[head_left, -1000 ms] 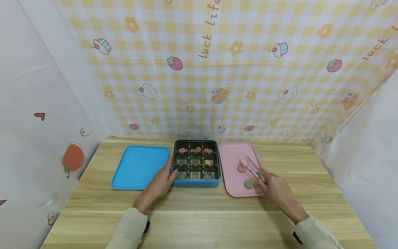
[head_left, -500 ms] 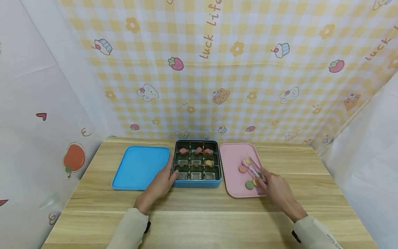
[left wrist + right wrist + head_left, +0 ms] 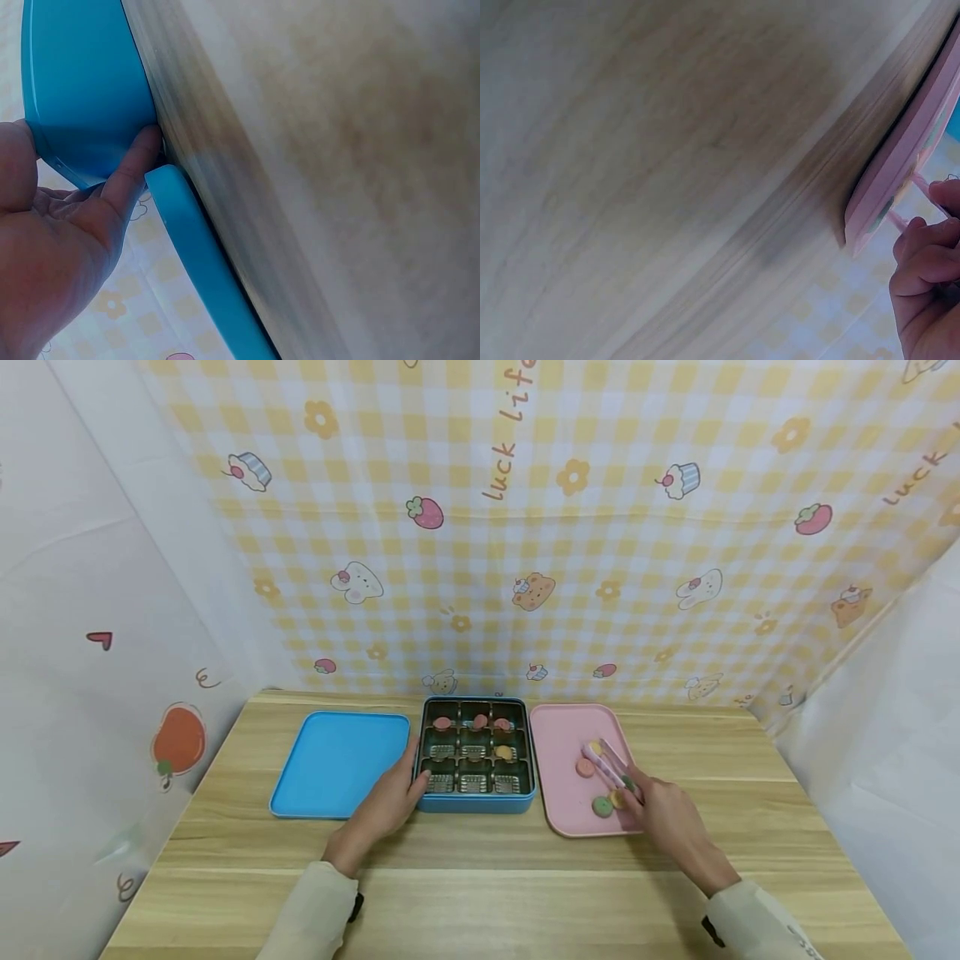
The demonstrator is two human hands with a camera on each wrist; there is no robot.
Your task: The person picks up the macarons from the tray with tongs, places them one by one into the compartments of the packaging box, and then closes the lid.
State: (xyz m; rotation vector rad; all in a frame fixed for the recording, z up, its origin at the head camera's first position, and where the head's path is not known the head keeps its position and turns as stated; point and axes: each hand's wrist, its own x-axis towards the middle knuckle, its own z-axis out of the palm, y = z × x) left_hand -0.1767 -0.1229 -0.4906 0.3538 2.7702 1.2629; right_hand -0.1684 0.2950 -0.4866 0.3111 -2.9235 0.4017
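My left hand (image 3: 386, 802) grips the left side of a blue box (image 3: 472, 803), its thumb at the front corner and fingers along the wall, as the left wrist view shows. Dark compartments inside bear three pink macarons in the back row and a yellow macaron (image 3: 503, 752) in the middle row's right compartment. On the pink tray (image 3: 558, 793), my right hand (image 3: 667, 818) holds pale pink tongs (image 3: 611, 766), their tips on either side of another yellow macaron (image 3: 596, 747). Nearby lie a pink macaron (image 3: 585, 767) and a green macaron (image 3: 602, 807).
A flat blue lid (image 3: 341, 764) lies left of the box, close by my left hand. Further macarons, one of them yellow (image 3: 617, 799), lie partly under the tongs and right hand. A checked cloth (image 3: 480, 568) hangs behind the wooden table (image 3: 480, 893).
The tongs' arms have drawn closer together around the yellow macaron on the tray. My left hand and the box stay in place.
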